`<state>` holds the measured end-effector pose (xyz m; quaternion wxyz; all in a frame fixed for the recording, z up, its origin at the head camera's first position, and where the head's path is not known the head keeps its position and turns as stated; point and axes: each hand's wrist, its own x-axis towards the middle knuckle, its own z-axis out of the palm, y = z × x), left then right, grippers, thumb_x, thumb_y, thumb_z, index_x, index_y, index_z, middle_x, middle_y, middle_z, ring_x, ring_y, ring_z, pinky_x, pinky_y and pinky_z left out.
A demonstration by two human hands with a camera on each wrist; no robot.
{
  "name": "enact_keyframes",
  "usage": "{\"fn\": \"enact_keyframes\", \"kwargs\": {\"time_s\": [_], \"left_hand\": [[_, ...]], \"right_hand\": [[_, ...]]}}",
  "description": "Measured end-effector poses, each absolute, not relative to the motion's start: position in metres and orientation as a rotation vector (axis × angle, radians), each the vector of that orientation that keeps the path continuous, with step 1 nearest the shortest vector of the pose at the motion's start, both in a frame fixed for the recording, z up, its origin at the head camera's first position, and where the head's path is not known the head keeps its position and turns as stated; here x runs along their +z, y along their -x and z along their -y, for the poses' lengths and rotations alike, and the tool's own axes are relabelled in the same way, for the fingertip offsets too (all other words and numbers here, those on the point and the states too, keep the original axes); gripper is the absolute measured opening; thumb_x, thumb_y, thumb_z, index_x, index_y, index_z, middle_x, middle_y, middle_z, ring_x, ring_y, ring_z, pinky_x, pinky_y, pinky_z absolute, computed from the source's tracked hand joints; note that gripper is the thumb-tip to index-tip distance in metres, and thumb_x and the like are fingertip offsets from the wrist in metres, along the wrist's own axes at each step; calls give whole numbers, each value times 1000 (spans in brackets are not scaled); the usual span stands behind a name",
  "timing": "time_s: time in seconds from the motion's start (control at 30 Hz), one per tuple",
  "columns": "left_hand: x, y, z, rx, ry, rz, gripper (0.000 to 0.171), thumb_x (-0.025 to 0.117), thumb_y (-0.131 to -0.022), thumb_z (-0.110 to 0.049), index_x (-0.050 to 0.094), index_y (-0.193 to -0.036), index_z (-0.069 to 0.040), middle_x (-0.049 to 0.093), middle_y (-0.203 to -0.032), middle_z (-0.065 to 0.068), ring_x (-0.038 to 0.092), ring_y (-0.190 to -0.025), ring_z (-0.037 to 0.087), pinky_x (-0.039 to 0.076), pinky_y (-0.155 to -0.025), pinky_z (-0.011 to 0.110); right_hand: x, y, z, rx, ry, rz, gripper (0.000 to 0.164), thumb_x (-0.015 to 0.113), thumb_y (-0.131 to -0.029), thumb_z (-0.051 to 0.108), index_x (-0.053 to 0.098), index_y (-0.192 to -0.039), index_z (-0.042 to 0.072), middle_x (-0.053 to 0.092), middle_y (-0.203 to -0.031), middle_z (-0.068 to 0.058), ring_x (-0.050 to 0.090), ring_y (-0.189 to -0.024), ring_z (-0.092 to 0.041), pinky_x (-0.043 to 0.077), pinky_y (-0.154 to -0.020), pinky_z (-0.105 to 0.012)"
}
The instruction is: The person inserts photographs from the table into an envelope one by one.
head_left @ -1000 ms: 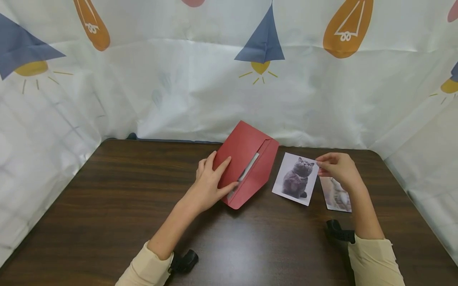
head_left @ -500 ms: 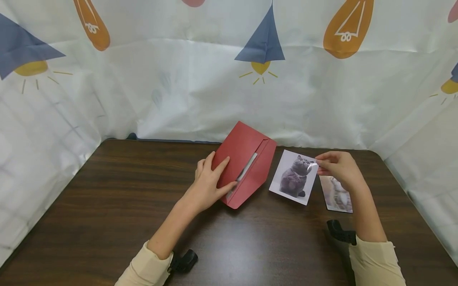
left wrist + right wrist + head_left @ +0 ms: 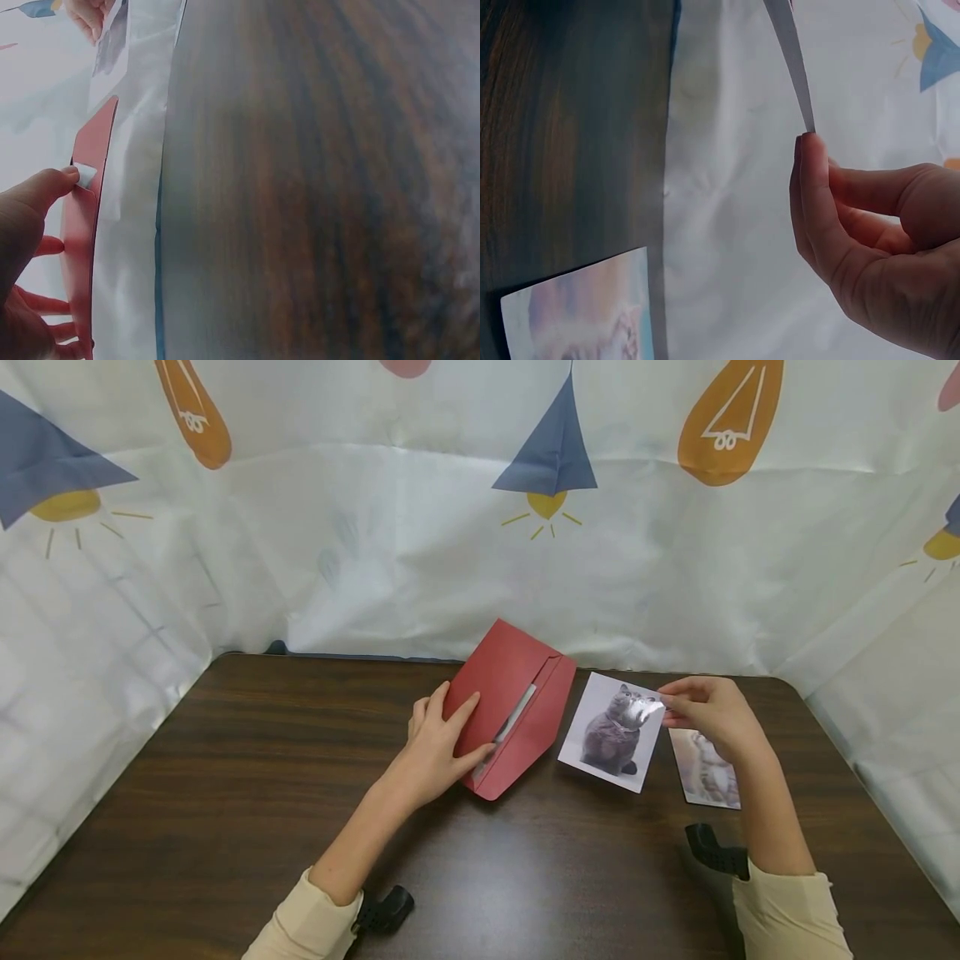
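Item: red envelope (image 3: 498, 685), set aslant above the far part of the dark wood-grain counter (image 3: 225, 793); flap on its right side, pale insert (image 3: 517, 715) showing in the opening. Whether it touches the counter, cannot tell.

Left hand (image 3: 433, 750): at the envelope's lower left edge, fingers spread, gripping it, thumb at the opening by the insert.

Item: grey-cat photo (image 3: 611, 737), white ground, glossy; just right of the envelope, apart from it, a bright glare near the cat's face.

Right hand (image 3: 707, 710): farther right of the envelope, thumb and fingers pinching the grey-cat photo by its upper right corner.

Item: second photo (image 3: 705, 770), pale animal, partly hidden by the right forearm; flat on the counter, right of the envelope, beyond the grey-cat photo.

Backdrop: white curtain (image 3: 420, 560) printed with lamps and bulbs, behind the envelope.
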<state>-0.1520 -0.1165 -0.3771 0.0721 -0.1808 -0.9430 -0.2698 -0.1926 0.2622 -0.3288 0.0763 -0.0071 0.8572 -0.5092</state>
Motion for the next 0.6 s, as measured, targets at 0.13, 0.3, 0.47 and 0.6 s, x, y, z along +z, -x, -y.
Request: {"fn": "enact_keyframes", "kwargs": {"time_s": [0.13,0.3,0.47,0.6], "left_hand": [[-377,152,116,-798,545,2836,74,81,-93,-31,51,-155,-5,29,-163,33,31,-142,50,47,-106,63],[-378,152,114,-787,546,2834,74,82,-93,-32,52,-155,-5,30,-162,33,31,-142,50,46,-107,64],[-379,151,111,-776,556,2818,74,82,-92,-32,52,-154,-4,32,-161,34,32,-141,51,45,-107,65],[-379,149,109,-780,565,2800,73,83,-92,-31,53,-153,-4,33,-160,34,33,-140,52,45,-107,65]], "right_hand": [[-327,191,-261,-1519,32,-2569,38,56,-108,4,53,-135,-22,68,-109,-10,73,-78,-5,62,-77,-25],[-325,191,-259,-1529,39,-2550,39,56,-109,5,52,-137,-22,68,-107,-5,72,-78,-3,61,-76,-23],[-323,190,-256,-1563,49,-2518,40,57,-108,4,52,-137,-22,68,-103,1,72,-78,-3,61,-76,-22],[-322,189,-252,-1580,70,-2503,39,57,-108,4,52,-136,-23,68,-102,1,72,-78,-3,61,-77,-22]]}}
